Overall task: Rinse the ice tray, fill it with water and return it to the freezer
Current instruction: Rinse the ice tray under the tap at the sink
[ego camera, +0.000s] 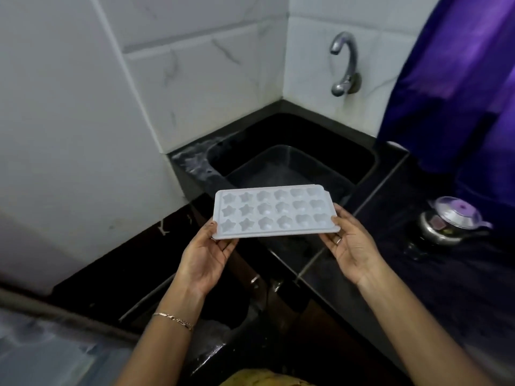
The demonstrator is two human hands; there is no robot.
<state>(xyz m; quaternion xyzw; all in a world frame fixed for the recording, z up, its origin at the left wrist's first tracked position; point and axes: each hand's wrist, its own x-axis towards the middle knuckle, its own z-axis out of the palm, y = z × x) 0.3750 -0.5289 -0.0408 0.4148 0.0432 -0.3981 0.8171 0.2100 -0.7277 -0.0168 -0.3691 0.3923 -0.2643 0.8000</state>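
Observation:
A white plastic ice tray with star-shaped and round moulds is held level in front of me, just short of the black sink. My left hand grips its near left corner, thumb on top. My right hand holds the right end, fingers underneath. The moulds look empty. A chrome tap juts from the tiled wall above the sink's far right corner, and no water runs from it.
A dark plastic tub sits inside the sink. On the black counter to the right stands a steel pot with a purple-knobbed lid. A purple curtain hangs at the right. White tiled walls close the corner on the left and behind.

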